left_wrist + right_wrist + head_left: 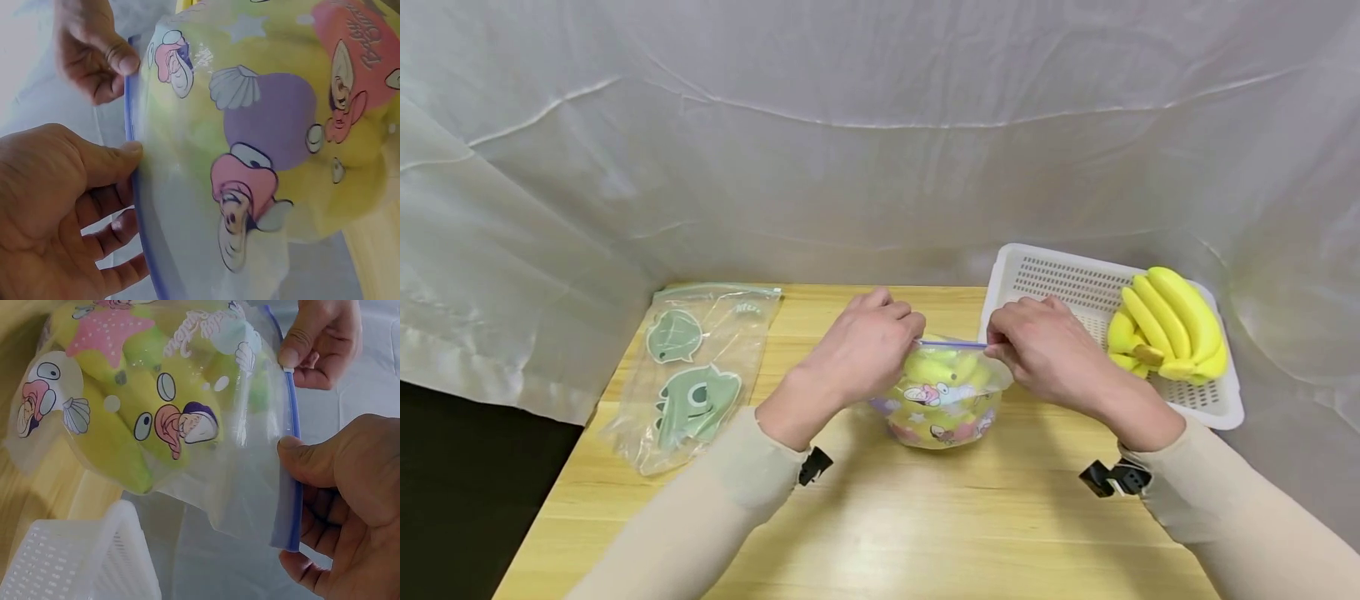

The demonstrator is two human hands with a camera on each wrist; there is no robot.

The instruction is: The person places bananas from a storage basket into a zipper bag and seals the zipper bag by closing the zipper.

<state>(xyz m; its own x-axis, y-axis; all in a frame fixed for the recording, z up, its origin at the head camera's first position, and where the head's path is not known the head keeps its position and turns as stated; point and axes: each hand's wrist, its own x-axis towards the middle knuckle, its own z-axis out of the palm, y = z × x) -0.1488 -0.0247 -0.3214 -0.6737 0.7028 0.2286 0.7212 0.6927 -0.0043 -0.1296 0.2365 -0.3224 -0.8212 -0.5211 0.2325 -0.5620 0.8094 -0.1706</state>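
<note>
A clear zip bag (945,400) printed with cartoon figures, shells and stars stands over the table with yellow bananas (119,425) inside. Its blue zip edge (952,343) runs between both hands. My left hand (874,337) pinches this edge between thumb and fingers; a small white slider (288,370) shows by its thumb in the right wrist view. Further along, my right hand (1045,354) pinches the same edge, its thumb (300,459) on the near face of the bag. Through the plastic, the bananas are partly hidden by the print.
At the back right sits a white perforated basket (1000,283) holding a bunch of yellow bananas (1172,325). A flat clear zip bag (748,342) with green dinosaur prints lies on the left of the wooden table (917,533). Grey-white sheeting (850,183) hangs behind.
</note>
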